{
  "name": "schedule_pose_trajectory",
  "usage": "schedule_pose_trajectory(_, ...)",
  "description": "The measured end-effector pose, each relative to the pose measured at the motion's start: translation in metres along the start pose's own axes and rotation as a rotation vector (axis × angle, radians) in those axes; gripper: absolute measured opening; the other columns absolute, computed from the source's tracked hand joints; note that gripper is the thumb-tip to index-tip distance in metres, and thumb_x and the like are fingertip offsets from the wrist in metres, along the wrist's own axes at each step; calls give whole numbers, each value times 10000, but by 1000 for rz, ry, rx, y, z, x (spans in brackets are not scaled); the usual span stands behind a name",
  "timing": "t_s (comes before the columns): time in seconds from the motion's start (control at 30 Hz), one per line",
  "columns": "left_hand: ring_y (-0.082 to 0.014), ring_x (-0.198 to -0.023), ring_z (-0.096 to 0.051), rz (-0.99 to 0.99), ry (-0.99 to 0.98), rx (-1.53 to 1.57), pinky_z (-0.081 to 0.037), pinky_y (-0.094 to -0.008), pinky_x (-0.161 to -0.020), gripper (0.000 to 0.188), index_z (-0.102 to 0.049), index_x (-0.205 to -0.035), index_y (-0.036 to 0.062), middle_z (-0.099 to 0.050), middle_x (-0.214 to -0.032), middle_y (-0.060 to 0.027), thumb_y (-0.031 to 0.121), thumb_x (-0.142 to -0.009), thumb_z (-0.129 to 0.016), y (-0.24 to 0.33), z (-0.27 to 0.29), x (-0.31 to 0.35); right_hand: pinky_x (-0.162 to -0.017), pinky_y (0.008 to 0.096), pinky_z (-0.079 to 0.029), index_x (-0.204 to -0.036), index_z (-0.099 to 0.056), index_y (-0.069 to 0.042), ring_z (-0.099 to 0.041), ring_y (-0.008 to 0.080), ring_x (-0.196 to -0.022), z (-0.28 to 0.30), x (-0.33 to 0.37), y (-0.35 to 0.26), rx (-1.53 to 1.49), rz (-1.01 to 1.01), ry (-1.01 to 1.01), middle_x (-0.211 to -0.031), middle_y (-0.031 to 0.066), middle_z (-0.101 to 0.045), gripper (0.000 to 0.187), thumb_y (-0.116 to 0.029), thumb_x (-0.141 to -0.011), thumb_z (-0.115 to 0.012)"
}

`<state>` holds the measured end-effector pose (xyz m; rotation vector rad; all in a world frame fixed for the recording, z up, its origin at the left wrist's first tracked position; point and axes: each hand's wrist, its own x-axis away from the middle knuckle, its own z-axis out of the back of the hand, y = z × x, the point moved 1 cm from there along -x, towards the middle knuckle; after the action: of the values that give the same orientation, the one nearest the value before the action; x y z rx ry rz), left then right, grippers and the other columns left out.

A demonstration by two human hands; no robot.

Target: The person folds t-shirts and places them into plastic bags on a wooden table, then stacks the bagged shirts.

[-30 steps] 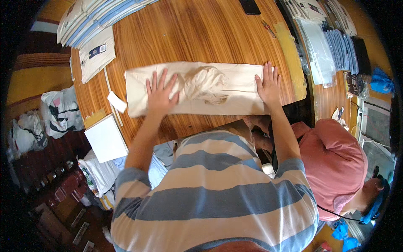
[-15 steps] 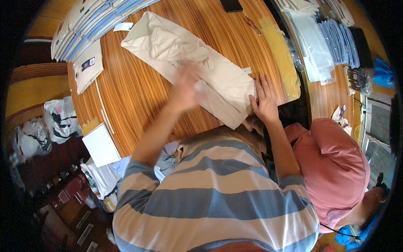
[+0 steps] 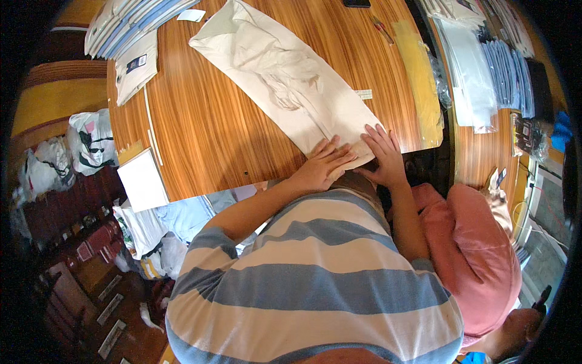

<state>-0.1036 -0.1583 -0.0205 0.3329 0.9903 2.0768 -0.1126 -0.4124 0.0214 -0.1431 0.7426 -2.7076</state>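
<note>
A long, folded beige garment [image 3: 276, 64] lies slantwise across the wood-grain table [image 3: 200, 121], its near end at the table's front edge. Wrinkles run along its middle and far part. My left hand [image 3: 324, 165] rests flat on that near end, fingers stretched toward the right. Close beside it, my right hand [image 3: 383, 159] lies over the right corner of the same end, fingers spread. Both hands touch the cloth; the undersides of the fingers are hidden.
Stacked folded shirts [image 3: 136, 24] stand at the far left, with a tagged beige shirt [image 3: 136, 67] below. White sheets [image 3: 142, 182] lie on the left corner. At right are small snips [image 3: 383, 30] and yellow plastic [image 3: 415, 85]. A person in pink [image 3: 470, 261] is close on my right.
My left hand has come off the garment's middle, moving right and nearer, down to its near end. The garment's wrinkled middle looks flatter. The whole view has shifted slightly.
</note>
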Motion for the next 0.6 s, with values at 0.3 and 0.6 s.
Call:
schedule_pose_trajectory(0.3,-255,-1346,-566,707,466,1687,-432,-420,-1150,623,-434,-1523,19,-571,-1482,-149,455,-1088,-526,-38,60,14,-782,319,-530,-1076,-706,4,-673,179,-839,18,-131,-13,-827,-333,370,-929,101,-735,212,-193,-1056,-629)
schedule_pose_trajectory(0.6,-428,-1368,-463,599,648,-395,-396,-535,-1109,665,-543,-1445,46,-473,-1522,-251,400,-914,-730,-49,146,3,-872,538,-545,-1121,-703,-30,-688,455,-1014,-40,-260,-32,-179,-230,203,-1097,242,-723,393,-397,-1029,-594)
